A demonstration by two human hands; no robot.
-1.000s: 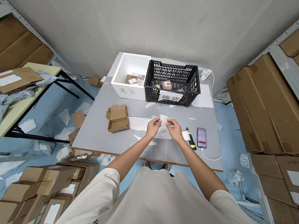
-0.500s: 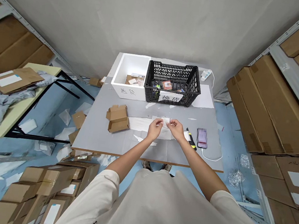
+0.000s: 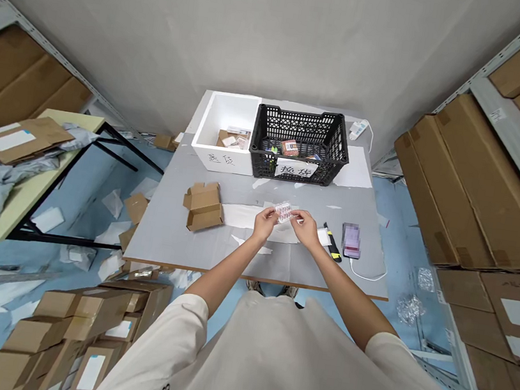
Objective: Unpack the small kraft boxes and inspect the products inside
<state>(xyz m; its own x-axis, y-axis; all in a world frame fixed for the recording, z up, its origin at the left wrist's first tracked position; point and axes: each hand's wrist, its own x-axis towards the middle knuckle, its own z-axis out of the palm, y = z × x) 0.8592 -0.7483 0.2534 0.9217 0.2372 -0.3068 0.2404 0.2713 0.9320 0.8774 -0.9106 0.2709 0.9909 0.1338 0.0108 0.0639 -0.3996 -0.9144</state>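
Between my two hands is a small clear plastic pack with pinkish pieces in rows (image 3: pixel 283 212); what the pieces are is too small to tell. The fingers of my left hand (image 3: pixel 264 223) pinch its left side. On the other side, my right hand (image 3: pixel 304 228) grips the right edge with thumb and fingers. Beneath them, white paper sheets (image 3: pixel 240 215) lie on the grey table (image 3: pixel 160 220). An open small cardboard box (image 3: pixel 204 208) sits to the left. To the right of my right hand are a black and yellow utility knife (image 3: pixel 332 244) and a phone (image 3: pixel 351 241).
A white foam box (image 3: pixel 223 161) and a black plastic crate (image 3: pixel 298 159), both with small packs inside, stand at the table's back. A power strip (image 3: pixel 358 130) lies behind right. Stacked cartons (image 3: pixel 92 320) fill the floor at left; shelves with large cartons (image 3: pixel 478 187) stand right.
The pack in my hands has been turned and tilted: a white printed face showed before, and now its clear side with pinkish rows shows. My left hand has shifted slightly left.
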